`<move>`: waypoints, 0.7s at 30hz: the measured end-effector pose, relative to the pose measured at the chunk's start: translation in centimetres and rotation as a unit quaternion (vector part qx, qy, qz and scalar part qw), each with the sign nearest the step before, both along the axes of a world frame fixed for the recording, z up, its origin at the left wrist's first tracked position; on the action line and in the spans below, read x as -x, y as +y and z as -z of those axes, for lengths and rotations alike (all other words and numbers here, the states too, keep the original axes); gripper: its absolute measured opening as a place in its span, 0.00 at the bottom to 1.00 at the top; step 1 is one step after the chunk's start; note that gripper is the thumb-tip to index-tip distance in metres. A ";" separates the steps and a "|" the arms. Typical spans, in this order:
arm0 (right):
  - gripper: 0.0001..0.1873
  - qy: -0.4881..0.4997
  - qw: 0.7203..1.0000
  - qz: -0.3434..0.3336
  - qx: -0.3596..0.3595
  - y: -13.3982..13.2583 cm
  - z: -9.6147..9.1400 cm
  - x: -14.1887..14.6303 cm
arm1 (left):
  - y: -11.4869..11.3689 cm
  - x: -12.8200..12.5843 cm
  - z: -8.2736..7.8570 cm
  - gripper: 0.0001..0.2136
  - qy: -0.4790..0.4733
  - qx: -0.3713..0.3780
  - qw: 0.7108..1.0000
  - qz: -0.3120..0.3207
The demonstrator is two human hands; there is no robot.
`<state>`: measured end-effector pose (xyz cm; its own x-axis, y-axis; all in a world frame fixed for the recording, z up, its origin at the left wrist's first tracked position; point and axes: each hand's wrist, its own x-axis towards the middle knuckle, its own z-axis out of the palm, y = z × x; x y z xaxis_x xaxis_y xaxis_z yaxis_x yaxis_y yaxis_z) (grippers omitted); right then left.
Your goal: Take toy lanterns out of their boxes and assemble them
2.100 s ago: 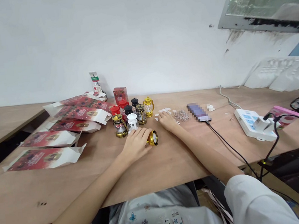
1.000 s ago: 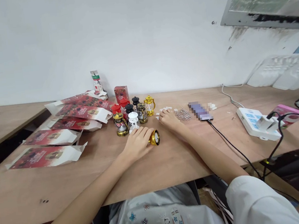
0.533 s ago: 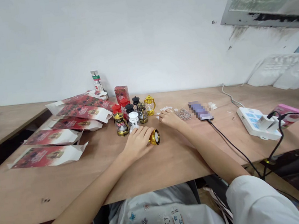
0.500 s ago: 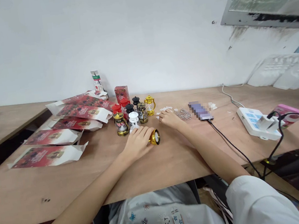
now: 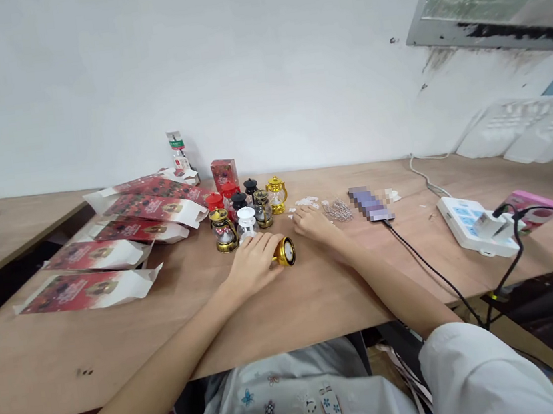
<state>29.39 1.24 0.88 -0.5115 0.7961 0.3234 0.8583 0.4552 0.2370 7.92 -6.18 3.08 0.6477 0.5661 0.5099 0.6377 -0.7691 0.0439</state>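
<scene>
My left hand is closed around a small gold lantern, tipped on its side with its round base facing right. Fingers cover most of its body. Further right, my right hand rests on the table with curled fingertips together by a scatter of small white pieces. Whatever those fingers hold, if anything, is hidden. Right of it lies a pile of small silvery metal parts. Behind my left hand stand several upright mini lanterns, among them a white one, a bronze one and another gold one.
Flattened red and white printed boxes overlap on the left. One red box stands upright near the wall. A phone on a black cable lies to the right, before a white power strip and a pink box.
The lantern's base has tilted slightly upward in my left hand. My right hand has shifted very little beside the white pieces.
</scene>
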 end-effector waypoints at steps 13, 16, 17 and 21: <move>0.02 0.602 0.756 -0.239 -0.095 -8.0 -4.2 5.2 | 0.4 -0.2 0.0 0.20 -0.370 0.057 0.923 0.091; 0.03 0.560 0.774 -0.270 -0.118 -9.0 -4.3 5.6 | 0.2 -0.1 0.0 0.18 -0.379 0.045 0.920 0.093; 0.03 0.549 0.779 -0.274 -0.129 -9.1 -4.2 5.6 | 0.2 -0.1 0.0 0.18 -0.378 0.043 0.920 0.090; 0.04 0.516 0.797 -0.270 -0.163 -8.9 -4.0 5.7 | 0.0 -0.1 -0.1 0.18 -0.371 0.045 0.924 0.079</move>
<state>23.67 -7.66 4.91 -0.0795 0.3384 0.9376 0.3732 0.8823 -0.2868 7.99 -6.16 3.19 0.2171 0.5569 0.8017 0.2873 -0.8214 0.4927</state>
